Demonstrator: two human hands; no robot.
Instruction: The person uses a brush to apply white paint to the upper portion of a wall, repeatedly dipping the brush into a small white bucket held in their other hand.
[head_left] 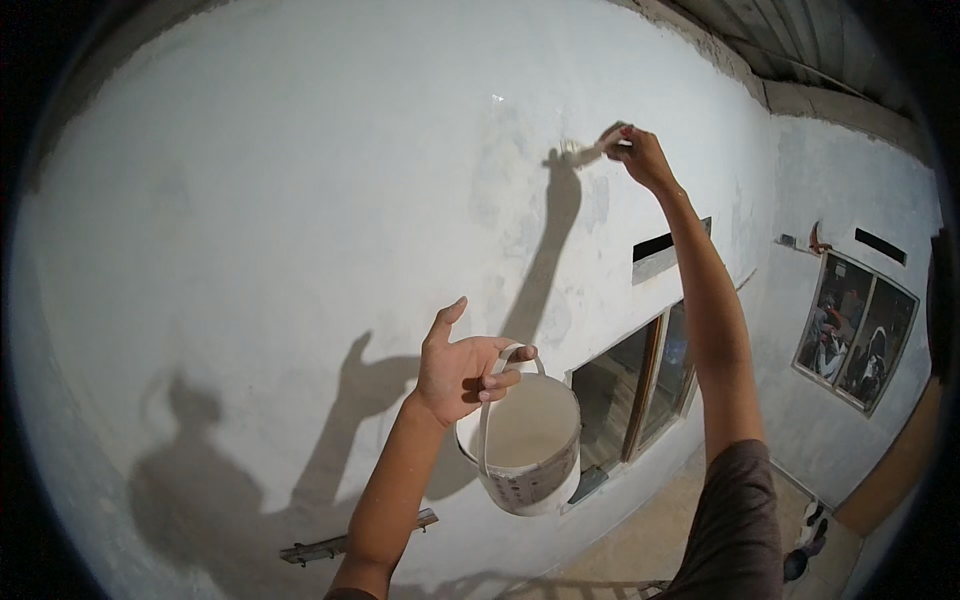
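Observation:
My right hand [640, 155] is raised high against the pale wall, its fingers closed round a paintbrush [588, 155]. The bristles point left and appear to meet the wall, though the brush is somewhat blurred. Lower and nearer, my left hand [462, 375] carries a white bucket [537, 490] by its handle, which hangs over the curled fingers. The thumb of that hand sticks up, away from the handle. Pale, whitish paint-like stuff coats the bucket's inside, and dark smudges mark its outer side. How full it is, I cannot tell.
The whitish wall [300, 200] has grey, patchy spots around the brush. Below my right arm are a small vent opening [655, 248] and a framed window [640, 390]. A dark hook rack [330, 548] hangs low. Another window [858, 330] stands on the right wall; the tan floor [640, 530] lies far below.

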